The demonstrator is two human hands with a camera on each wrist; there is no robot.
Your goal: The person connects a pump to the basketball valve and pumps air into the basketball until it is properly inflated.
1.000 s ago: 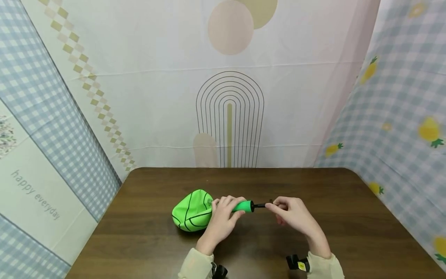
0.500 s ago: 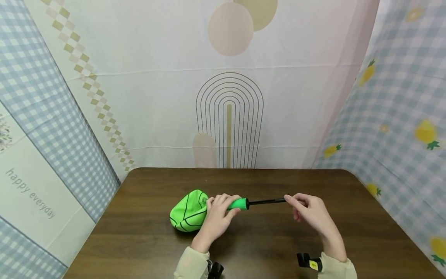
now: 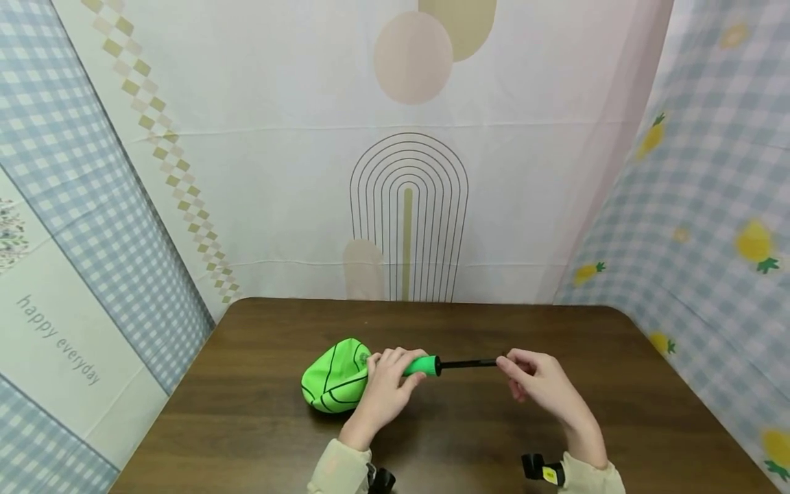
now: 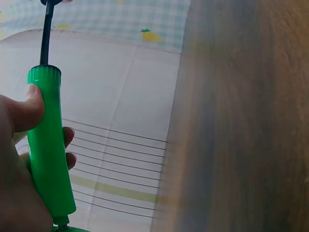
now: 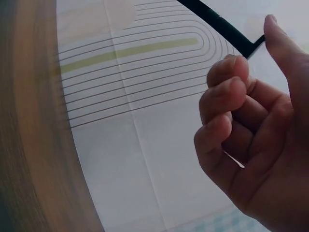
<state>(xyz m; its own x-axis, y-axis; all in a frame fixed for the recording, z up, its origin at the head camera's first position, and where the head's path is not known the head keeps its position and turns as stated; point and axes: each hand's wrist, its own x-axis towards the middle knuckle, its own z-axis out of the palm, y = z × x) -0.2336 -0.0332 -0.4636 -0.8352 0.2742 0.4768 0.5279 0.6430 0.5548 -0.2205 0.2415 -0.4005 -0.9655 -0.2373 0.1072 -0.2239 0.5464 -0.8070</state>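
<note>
A green hand pump [image 3: 424,366] is held level over the table, its nozzle end at a limp, dented green ball [image 3: 333,377] with black lines. My left hand [image 3: 384,392] grips the pump's barrel; the left wrist view shows the thumb along the barrel [image 4: 48,140] and fingertips coming round the far side. To the right, the black pump rod [image 3: 469,363] stands well out of the barrel. My right hand [image 3: 546,385] pinches the rod's outer end. In the right wrist view, thumb and fingers meet the black handle [image 5: 248,47], the other fingers curled below it.
The brown wooden table [image 3: 278,446] lies under both hands. A pale patterned cloth [image 3: 290,206] hangs behind its far edge, with checked cloths [image 3: 691,261] at the sides. Each wrist wears a strapped black camera [image 3: 533,466].
My right hand has moved right, drawing the rod farther out of the barrel, then slipped slightly back left in the last half second. The left hand keeps its grip near the ball.
</note>
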